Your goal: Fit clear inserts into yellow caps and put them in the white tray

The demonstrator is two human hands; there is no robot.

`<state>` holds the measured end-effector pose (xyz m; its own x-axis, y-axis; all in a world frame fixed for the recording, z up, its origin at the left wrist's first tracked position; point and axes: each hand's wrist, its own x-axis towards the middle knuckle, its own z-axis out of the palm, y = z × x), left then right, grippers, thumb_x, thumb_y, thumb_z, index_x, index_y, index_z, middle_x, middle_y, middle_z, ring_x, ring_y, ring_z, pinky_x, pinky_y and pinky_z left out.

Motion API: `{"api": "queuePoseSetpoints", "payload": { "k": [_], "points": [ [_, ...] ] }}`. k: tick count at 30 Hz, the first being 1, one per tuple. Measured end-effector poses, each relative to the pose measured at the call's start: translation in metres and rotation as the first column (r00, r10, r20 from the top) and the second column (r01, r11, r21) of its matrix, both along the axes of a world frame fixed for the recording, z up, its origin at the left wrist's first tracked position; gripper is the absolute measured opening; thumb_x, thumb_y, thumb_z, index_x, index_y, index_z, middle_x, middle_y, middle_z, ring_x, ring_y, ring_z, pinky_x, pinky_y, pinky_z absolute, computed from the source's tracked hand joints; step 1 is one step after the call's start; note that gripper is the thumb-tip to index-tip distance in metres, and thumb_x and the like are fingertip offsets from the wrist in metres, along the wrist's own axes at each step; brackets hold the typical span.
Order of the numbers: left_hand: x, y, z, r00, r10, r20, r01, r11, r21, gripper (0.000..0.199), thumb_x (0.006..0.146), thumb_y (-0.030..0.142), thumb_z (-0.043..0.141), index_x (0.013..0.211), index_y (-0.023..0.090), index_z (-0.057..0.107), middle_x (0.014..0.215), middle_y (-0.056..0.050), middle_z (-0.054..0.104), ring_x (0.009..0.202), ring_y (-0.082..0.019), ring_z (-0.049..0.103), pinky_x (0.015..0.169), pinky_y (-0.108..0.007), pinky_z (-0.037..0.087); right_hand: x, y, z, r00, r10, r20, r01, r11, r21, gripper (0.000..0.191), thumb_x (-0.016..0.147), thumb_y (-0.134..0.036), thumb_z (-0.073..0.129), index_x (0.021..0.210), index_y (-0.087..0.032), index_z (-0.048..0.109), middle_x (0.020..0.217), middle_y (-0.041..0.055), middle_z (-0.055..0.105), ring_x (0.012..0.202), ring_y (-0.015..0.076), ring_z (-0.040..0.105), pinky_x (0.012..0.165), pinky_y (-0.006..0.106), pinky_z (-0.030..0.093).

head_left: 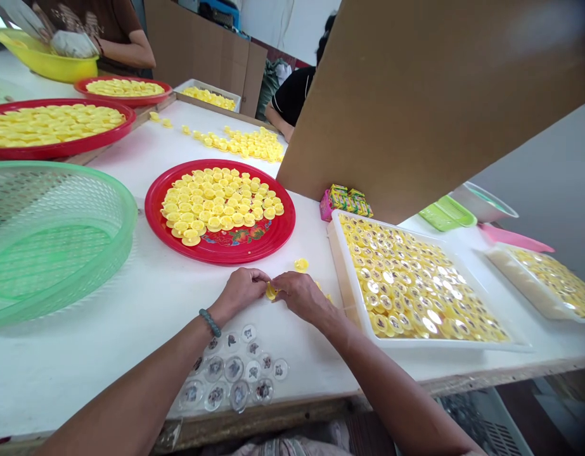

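Note:
My left hand (243, 288) and my right hand (299, 292) meet over the white table, fingers pinched round one small yellow plastic piece (272, 291), partly hidden by them. Just beyond my right hand lies a loose yellow piece (301, 265), with others half hidden beside that hand. Below my hands, several clear round discs with printed pictures (234, 368) are spread near the table edge. A red tray (220, 254) holding many small yellow cup-like pieces (216, 196) stands just past my left hand. Right of my right hand is a white tray (353, 297) full of yellow pieces with picture discs.
A green mesh basket (125, 234) stands at left, with red trays (125, 136) of yellow parts behind. Loose yellow pieces (254, 144) lie farther back. A cardboard sheet (406, 101) leans over small boxes (350, 201). A gloved person (76, 45) works over a yellow basin (45, 60).

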<state>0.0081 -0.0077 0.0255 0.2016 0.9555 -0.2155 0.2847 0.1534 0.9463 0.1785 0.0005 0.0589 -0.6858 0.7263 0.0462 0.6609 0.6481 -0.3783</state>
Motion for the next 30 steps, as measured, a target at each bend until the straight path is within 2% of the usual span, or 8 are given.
{"api": "queuePoseSetpoints", "payload": {
  "k": [2,7,11,14,17,23,27,30],
  "points": [
    [0.0,-0.001,0.0,0.996,-0.005,0.084,0.011,0.998,-0.066,0.017,0.068,0.027,0.059,0.078,0.017,0.067,0.07,-0.003,0.067,0.062,-0.016,0.06,0.058,-0.024,0.045,-0.001,0.001,0.002,0.999,-0.035,-0.029,0.034,0.998,-0.045,0.017,0.069,-0.003,0.065,0.078,-0.017,0.069,0.076,0.0038,0.068,0.072,0.0143,0.062,0.063,0.021,0.042],
    [0.004,-0.002,-0.002,0.989,0.075,0.129,-0.056,0.988,-0.141,0.014,0.06,0.024,0.067,0.07,0.016,0.062,0.061,-0.001,0.063,0.049,-0.012,0.055,0.049,-0.022,0.044,-0.003,0.004,0.006,0.993,-0.114,-0.039,0.106,0.98,-0.167,0.016,0.066,-0.005,0.07,0.076,-0.017,0.071,0.074,0.003,0.07,0.064,0.0122,0.063,0.058,0.018,0.041],
    [0.009,0.0,-0.001,0.971,0.171,0.165,-0.118,0.95,-0.29,0.017,0.058,0.021,0.069,0.068,0.015,0.056,0.055,0.0,0.061,0.047,-0.014,0.057,0.047,-0.024,0.048,-0.004,0.005,0.006,0.989,-0.147,-0.007,0.144,0.976,-0.165,0.015,0.066,-0.008,0.071,0.078,-0.017,0.072,0.074,0.0033,0.071,0.064,0.0126,0.063,0.056,0.018,0.04],
    [0.011,0.001,0.0,0.965,0.202,0.169,-0.138,0.934,-0.329,0.018,0.059,0.018,0.069,0.068,0.016,0.054,0.052,0.0,0.06,0.045,-0.015,0.057,0.046,-0.025,0.049,-0.003,0.004,0.005,0.989,-0.145,0.021,0.147,0.978,-0.15,0.014,0.068,-0.012,0.071,0.08,-0.019,0.071,0.075,0.0027,0.071,0.065,0.0129,0.063,0.057,0.019,0.039],
    [0.012,0.001,0.002,0.963,0.207,0.173,-0.141,0.932,-0.333,0.017,0.059,0.016,0.068,0.068,0.016,0.053,0.052,0.0,0.061,0.046,-0.015,0.058,0.045,-0.024,0.049,-0.001,-0.004,0.003,0.987,-0.147,0.057,0.152,0.984,-0.088,0.01,0.072,-0.015,0.068,0.082,-0.019,0.07,0.078,0.0024,0.07,0.071,0.0138,0.063,0.06,0.02,0.039],
    [0.013,-0.001,0.005,0.966,0.191,0.173,-0.125,0.934,-0.334,0.018,0.061,0.014,0.066,0.072,0.016,0.053,0.051,0.001,0.06,0.045,-0.014,0.058,0.045,-0.023,0.049,-0.002,-0.024,-0.006,0.956,-0.244,0.165,0.214,0.96,0.183,0.011,0.084,-0.018,0.055,0.083,-0.016,0.066,0.078,0.0051,0.066,0.075,0.0162,0.057,0.064,0.024,0.037],
    [0.014,0.0,0.002,0.96,0.201,0.194,-0.125,0.931,-0.343,0.023,0.061,0.016,0.068,0.077,0.017,0.051,0.052,0.002,0.06,0.046,-0.015,0.059,0.045,-0.023,0.049,-0.005,-0.021,-0.004,0.951,-0.204,0.23,0.156,0.964,0.214,0.024,0.089,-0.016,0.044,0.076,-0.016,0.065,0.073,0.005,0.063,0.068,0.0145,0.053,0.061,0.025,0.035],
    [0.015,-0.002,-0.001,0.964,0.157,0.217,-0.088,0.951,-0.297,0.024,0.063,0.021,0.069,0.078,0.017,0.051,0.055,0.002,0.062,0.046,-0.015,0.059,0.045,-0.023,0.049,-0.004,-0.019,0.001,0.961,-0.156,0.229,0.107,0.971,0.213,0.022,0.086,-0.016,0.049,0.071,-0.016,0.064,0.07,0.0054,0.062,0.068,0.0151,0.052,0.064,0.026,0.037]
  ]
}}
